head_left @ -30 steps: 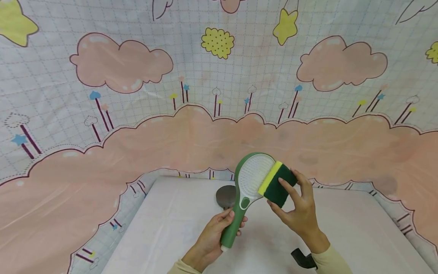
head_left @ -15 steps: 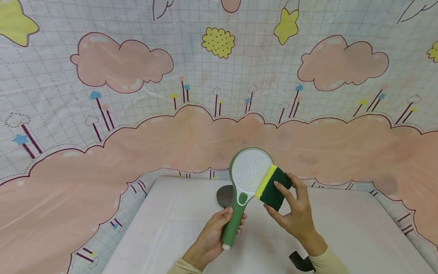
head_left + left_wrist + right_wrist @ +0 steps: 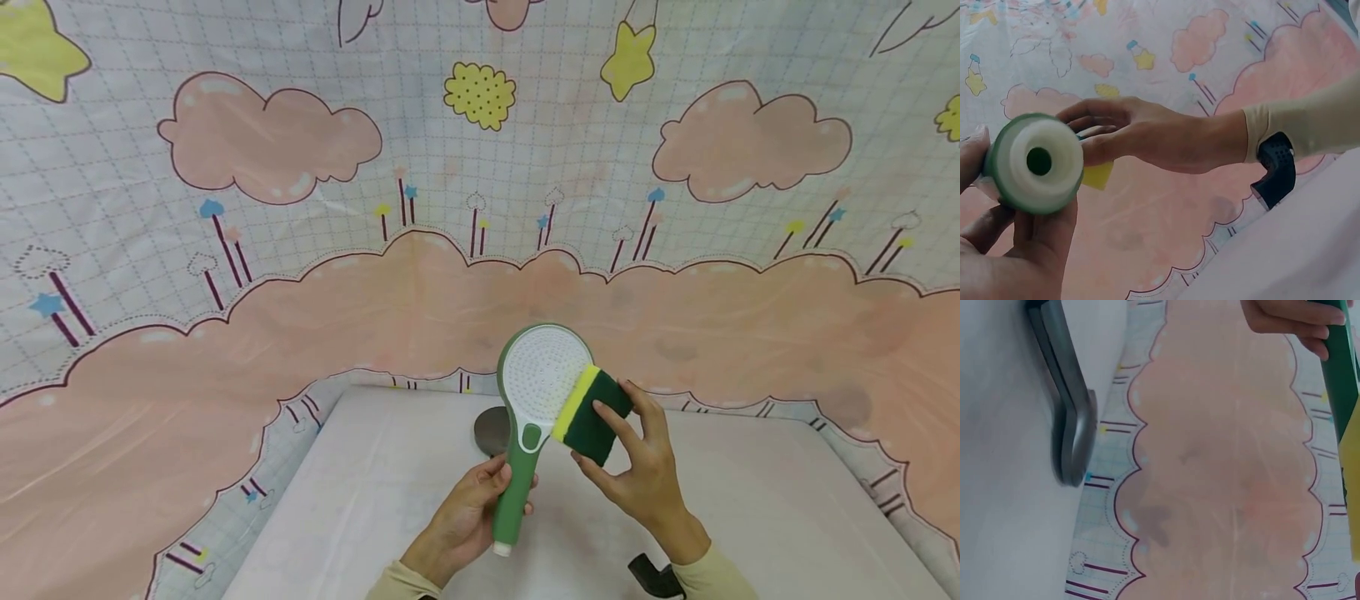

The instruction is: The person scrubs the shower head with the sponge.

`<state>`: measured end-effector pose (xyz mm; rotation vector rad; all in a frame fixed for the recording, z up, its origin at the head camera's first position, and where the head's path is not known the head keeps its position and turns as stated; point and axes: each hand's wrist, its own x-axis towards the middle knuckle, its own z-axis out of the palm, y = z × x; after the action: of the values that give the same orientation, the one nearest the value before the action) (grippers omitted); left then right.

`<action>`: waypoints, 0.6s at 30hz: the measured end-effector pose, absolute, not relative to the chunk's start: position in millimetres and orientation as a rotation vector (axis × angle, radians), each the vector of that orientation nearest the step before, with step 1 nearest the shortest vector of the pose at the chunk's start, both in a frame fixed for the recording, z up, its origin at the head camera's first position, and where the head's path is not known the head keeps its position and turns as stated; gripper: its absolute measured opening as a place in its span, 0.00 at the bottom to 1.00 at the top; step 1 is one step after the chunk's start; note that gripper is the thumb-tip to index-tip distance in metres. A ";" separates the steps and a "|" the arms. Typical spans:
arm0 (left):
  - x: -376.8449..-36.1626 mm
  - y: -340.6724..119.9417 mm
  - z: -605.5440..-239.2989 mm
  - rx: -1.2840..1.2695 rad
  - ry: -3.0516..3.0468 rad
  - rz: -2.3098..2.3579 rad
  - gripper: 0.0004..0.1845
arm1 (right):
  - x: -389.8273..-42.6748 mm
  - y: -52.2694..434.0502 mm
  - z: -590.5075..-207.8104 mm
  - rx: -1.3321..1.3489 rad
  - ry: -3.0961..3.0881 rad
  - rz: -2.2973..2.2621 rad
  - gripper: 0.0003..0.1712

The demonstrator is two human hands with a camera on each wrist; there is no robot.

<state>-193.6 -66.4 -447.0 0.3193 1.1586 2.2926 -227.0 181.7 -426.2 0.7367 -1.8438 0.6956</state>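
Observation:
My left hand grips the green handle of a shower head, tilted up with its white nozzle face toward me. The handle's hollow white end faces the left wrist camera, left fingers around it. My right hand holds a yellow sponge with a dark green scouring side between thumb and fingers. The sponge's yellow side lies against the right edge of the nozzle face. In the right wrist view, only part of the yellow sponge shows, beside the green handle.
Behind the shower head, a dark grey item with a round head and long handle lies on the white table. A cloth printed with clouds and stars hangs beyond the table. A black wrist device sits at the right sleeve.
The shower head has turned to face me more and shifted slightly left. The right hand and sponge have moved a little left and down with it, still at the nozzle face.

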 end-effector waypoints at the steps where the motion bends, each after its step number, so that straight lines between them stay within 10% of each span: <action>1: -193.9 -66.1 -447.3 0.316 1.168 2.295 0.21 | -226.1 181.3 -426.7 0.736 -1.852 0.693 0.37; 18: -202.2 -59.4 -452.7 0.302 1.373 2.359 0.14 | -212.3 171.6 -440.4 0.776 -1.920 0.643 0.34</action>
<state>-202.2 -59.4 -452.7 0.3023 1.3728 2.3586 -212.3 171.6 -440.4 0.7756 -1.9202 0.6430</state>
